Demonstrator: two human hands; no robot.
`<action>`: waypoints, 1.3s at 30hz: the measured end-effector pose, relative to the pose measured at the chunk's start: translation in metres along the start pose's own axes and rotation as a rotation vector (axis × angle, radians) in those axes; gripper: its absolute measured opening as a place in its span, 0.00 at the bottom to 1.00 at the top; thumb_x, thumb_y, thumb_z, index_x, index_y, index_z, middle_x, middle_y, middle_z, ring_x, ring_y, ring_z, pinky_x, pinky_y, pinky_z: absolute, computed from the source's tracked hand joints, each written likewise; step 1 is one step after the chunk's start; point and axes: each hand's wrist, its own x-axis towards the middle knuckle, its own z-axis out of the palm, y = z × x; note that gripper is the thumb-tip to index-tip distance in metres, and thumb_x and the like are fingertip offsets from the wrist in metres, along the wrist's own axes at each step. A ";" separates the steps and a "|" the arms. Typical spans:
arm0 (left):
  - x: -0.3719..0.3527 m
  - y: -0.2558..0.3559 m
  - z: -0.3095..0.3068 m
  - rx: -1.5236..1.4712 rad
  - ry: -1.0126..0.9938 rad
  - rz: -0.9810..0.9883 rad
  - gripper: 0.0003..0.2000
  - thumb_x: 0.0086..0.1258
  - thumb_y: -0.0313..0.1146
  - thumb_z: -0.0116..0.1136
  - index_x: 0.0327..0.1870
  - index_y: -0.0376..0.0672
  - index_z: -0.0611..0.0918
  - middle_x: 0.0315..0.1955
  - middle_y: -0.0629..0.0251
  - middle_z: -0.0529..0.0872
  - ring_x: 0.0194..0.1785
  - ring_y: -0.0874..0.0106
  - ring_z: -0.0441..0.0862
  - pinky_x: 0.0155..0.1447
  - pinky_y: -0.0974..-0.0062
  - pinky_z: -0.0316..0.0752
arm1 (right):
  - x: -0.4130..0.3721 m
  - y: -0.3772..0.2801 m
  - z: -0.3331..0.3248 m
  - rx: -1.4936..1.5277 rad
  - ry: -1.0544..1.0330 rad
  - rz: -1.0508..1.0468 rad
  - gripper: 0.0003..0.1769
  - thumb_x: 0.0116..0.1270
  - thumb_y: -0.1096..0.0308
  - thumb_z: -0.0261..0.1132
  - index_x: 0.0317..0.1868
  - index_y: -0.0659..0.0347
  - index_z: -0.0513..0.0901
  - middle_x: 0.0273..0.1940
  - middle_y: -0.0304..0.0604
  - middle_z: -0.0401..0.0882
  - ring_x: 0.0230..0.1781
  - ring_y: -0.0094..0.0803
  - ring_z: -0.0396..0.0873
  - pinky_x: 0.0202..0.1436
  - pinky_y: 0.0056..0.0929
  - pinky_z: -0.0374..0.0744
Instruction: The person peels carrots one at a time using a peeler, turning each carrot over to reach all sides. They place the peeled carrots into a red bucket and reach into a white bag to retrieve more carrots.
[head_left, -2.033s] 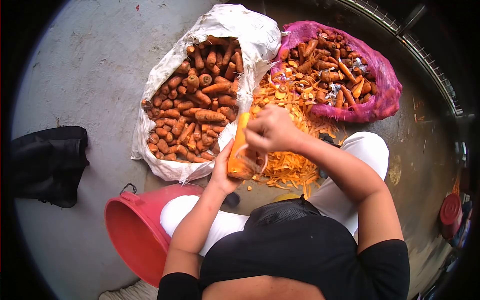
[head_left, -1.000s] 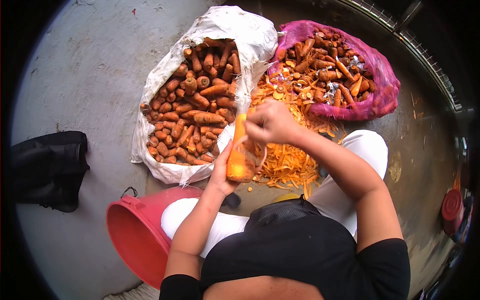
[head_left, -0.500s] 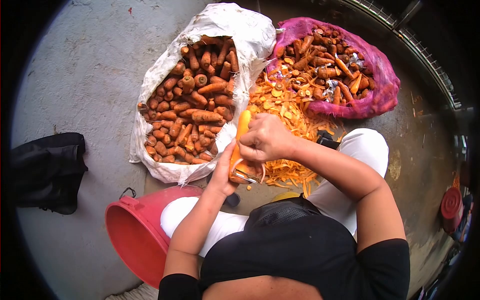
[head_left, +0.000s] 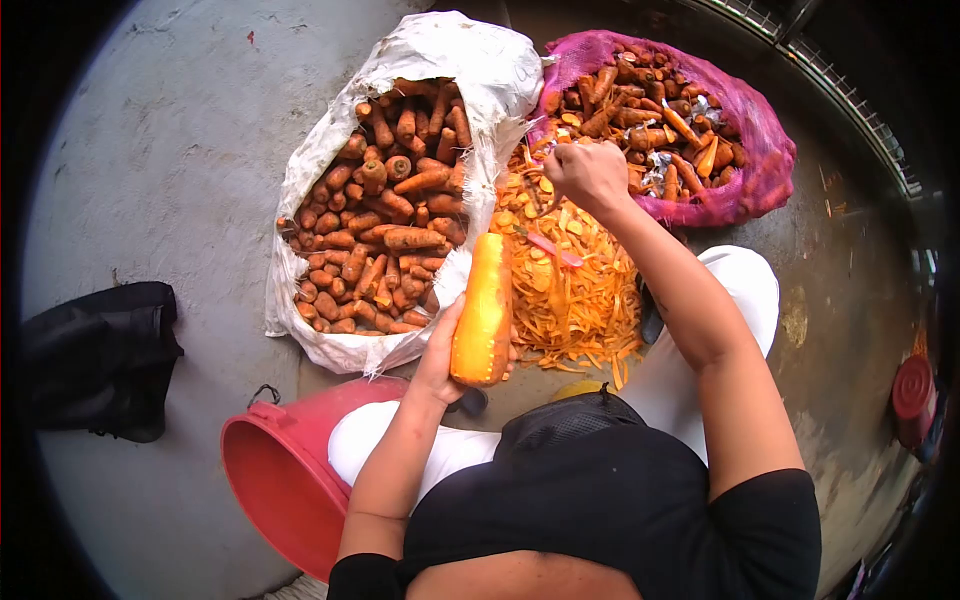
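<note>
The carrot point(head_left: 482, 315) was above the floor point(head_left: 180, 150), in the left hand point(head_left: 440, 355), just beyond the person's lap, its broad end nearest the body. That hand's grip was wrapped around its sides and underside. Half a second earlier, the right hand and a metal blade had been against the broad end, where darker skin showed; now nothing but the left hand touched the carrot, and its upward face was bright orange from end to end, with a row of pale specks. That suggested the peeling was well along on this face, the work paused or between strokes; the underside was hidden.

Near the left knee, a red bucket point(head_left: 315, 420) lay tipped on the floor. Ahead spread the peelings point(head_left: 590, 310), with a pinkish strip point(head_left: 560, 252) over them, too blurred to identify. To their left, a white sack point(head_left: 480, 55) gaped over unpeeled carrots point(head_left: 370, 240). The right hand point(head_left: 592, 178) had moved away over the far part of the peelings; its grip was clenched, but whether the blade was inside could not be told.

Farther off, a magenta net sack point(head_left: 765, 165) held more carrots and silvery scraps point(head_left: 657, 165), toward the floor's far right edge. The white sack bore faint dark marks, illegible; no brand or label could be read.
</note>
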 end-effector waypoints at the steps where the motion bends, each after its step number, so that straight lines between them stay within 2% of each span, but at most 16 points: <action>1: 0.001 0.001 0.001 -0.025 -0.004 0.023 0.26 0.74 0.57 0.42 0.58 0.43 0.73 0.40 0.55 0.83 0.33 0.60 0.85 0.37 0.61 0.84 | 0.000 -0.014 -0.011 0.129 -0.053 0.058 0.18 0.62 0.56 0.55 0.19 0.52 0.84 0.14 0.39 0.79 0.14 0.33 0.77 0.25 0.35 0.74; 3: 0.005 0.003 -0.001 -0.042 0.067 0.041 0.26 0.74 0.55 0.44 0.59 0.42 0.72 0.42 0.56 0.82 0.35 0.62 0.85 0.38 0.63 0.84 | -0.004 -0.041 -0.027 0.342 -0.116 0.071 0.18 0.63 0.56 0.56 0.21 0.53 0.85 0.14 0.37 0.78 0.14 0.26 0.78 0.19 0.30 0.72; 5: 0.008 0.006 0.003 -0.056 0.139 0.061 0.25 0.74 0.54 0.44 0.59 0.42 0.72 0.43 0.58 0.82 0.38 0.63 0.85 0.40 0.61 0.84 | -0.016 -0.064 -0.034 0.604 -0.163 -0.056 0.17 0.61 0.59 0.57 0.17 0.54 0.81 0.13 0.38 0.76 0.14 0.30 0.77 0.21 0.31 0.73; 7: 0.012 0.009 0.017 -0.069 0.213 0.078 0.24 0.74 0.54 0.43 0.58 0.43 0.73 0.41 0.59 0.83 0.42 0.63 0.84 0.45 0.55 0.82 | -0.029 -0.081 -0.037 0.656 -0.118 -0.381 0.16 0.56 0.62 0.60 0.12 0.55 0.75 0.11 0.39 0.71 0.13 0.35 0.73 0.22 0.34 0.70; 9: 0.022 0.005 0.000 -0.167 0.207 0.041 0.23 0.74 0.53 0.43 0.57 0.44 0.74 0.43 0.61 0.83 0.46 0.66 0.83 0.47 0.58 0.81 | -0.041 -0.095 -0.047 0.644 -0.027 -0.586 0.16 0.52 0.64 0.62 0.11 0.54 0.70 0.11 0.40 0.67 0.13 0.39 0.70 0.23 0.36 0.68; 11: 0.028 0.001 -0.014 -0.191 0.131 0.025 0.23 0.74 0.54 0.42 0.56 0.44 0.74 0.44 0.62 0.83 0.46 0.67 0.83 0.48 0.59 0.80 | -0.049 -0.100 -0.046 0.659 -0.025 -0.624 0.15 0.51 0.64 0.63 0.11 0.53 0.70 0.12 0.38 0.66 0.14 0.38 0.69 0.23 0.36 0.65; 14: 0.026 0.001 0.003 -0.190 0.216 0.039 0.23 0.75 0.54 0.41 0.55 0.44 0.74 0.44 0.62 0.82 0.45 0.66 0.82 0.49 0.61 0.80 | -0.052 -0.099 -0.045 0.627 -0.038 -0.651 0.15 0.50 0.64 0.63 0.11 0.52 0.70 0.12 0.38 0.66 0.15 0.38 0.69 0.23 0.36 0.64; 21: 0.024 -0.001 0.012 -0.214 0.176 0.038 0.23 0.74 0.54 0.43 0.56 0.44 0.74 0.44 0.61 0.83 0.44 0.65 0.83 0.48 0.64 0.81 | -0.054 -0.095 -0.039 0.660 -0.044 -0.644 0.15 0.50 0.63 0.63 0.11 0.52 0.70 0.11 0.38 0.66 0.14 0.39 0.69 0.23 0.36 0.65; 24: 0.022 0.003 0.014 -0.183 0.201 0.056 0.23 0.74 0.53 0.43 0.56 0.43 0.73 0.41 0.58 0.83 0.41 0.64 0.84 0.42 0.65 0.83 | -0.049 -0.090 -0.034 0.651 -0.028 -0.588 0.15 0.51 0.63 0.63 0.11 0.53 0.71 0.10 0.39 0.67 0.13 0.39 0.70 0.21 0.36 0.67; 26: 0.017 0.001 -0.001 -0.077 0.083 0.009 0.24 0.74 0.54 0.42 0.57 0.42 0.73 0.38 0.56 0.83 0.39 0.64 0.84 0.38 0.65 0.83 | -0.038 -0.079 -0.026 0.578 -0.022 -0.532 0.14 0.52 0.63 0.62 0.11 0.53 0.74 0.10 0.40 0.69 0.12 0.38 0.71 0.19 0.34 0.70; 28: 0.005 -0.001 0.007 0.004 0.080 -0.035 0.26 0.74 0.55 0.40 0.59 0.41 0.71 0.36 0.52 0.82 0.34 0.63 0.84 0.33 0.65 0.82 | -0.013 -0.043 -0.013 0.463 0.031 -0.276 0.14 0.57 0.61 0.60 0.15 0.49 0.83 0.13 0.38 0.76 0.10 0.32 0.73 0.18 0.29 0.72; 30: -0.003 -0.001 0.011 -0.016 -0.009 -0.088 0.27 0.74 0.56 0.39 0.60 0.42 0.70 0.36 0.52 0.82 0.33 0.61 0.84 0.32 0.65 0.82 | 0.001 -0.005 -0.006 -0.020 0.035 -0.228 0.17 0.62 0.56 0.58 0.18 0.49 0.84 0.14 0.39 0.77 0.14 0.34 0.77 0.24 0.33 0.74; 31: -0.003 0.000 0.011 -0.023 -0.054 -0.111 0.27 0.74 0.56 0.38 0.60 0.42 0.70 0.36 0.51 0.81 0.33 0.60 0.84 0.32 0.65 0.82 | 0.001 0.002 -0.003 -0.034 -0.050 -0.053 0.18 0.63 0.55 0.56 0.20 0.49 0.85 0.15 0.39 0.78 0.17 0.37 0.78 0.28 0.35 0.75; 33: -0.003 0.002 0.005 -0.115 -0.065 -0.092 0.26 0.75 0.56 0.37 0.61 0.43 0.70 0.37 0.50 0.81 0.34 0.57 0.83 0.36 0.62 0.82 | -0.003 0.002 0.005 0.021 -0.007 0.091 0.19 0.63 0.53 0.55 0.20 0.51 0.83 0.15 0.38 0.78 0.17 0.35 0.78 0.29 0.35 0.77; 36: 0.005 0.002 0.001 -0.156 0.059 -0.006 0.28 0.74 0.58 0.38 0.61 0.44 0.70 0.38 0.51 0.82 0.36 0.57 0.84 0.39 0.58 0.81 | -0.005 -0.038 -0.029 0.388 -0.156 0.166 0.17 0.61 0.53 0.56 0.23 0.51 0.86 0.16 0.38 0.80 0.17 0.33 0.79 0.26 0.34 0.76; 39: 0.009 0.006 0.006 -0.185 0.139 0.013 0.29 0.73 0.60 0.39 0.59 0.42 0.72 0.39 0.52 0.82 0.38 0.56 0.84 0.38 0.57 0.81 | -0.022 -0.070 -0.039 0.602 -0.202 -0.082 0.16 0.59 0.56 0.57 0.19 0.50 0.85 0.15 0.35 0.79 0.14 0.30 0.78 0.21 0.32 0.74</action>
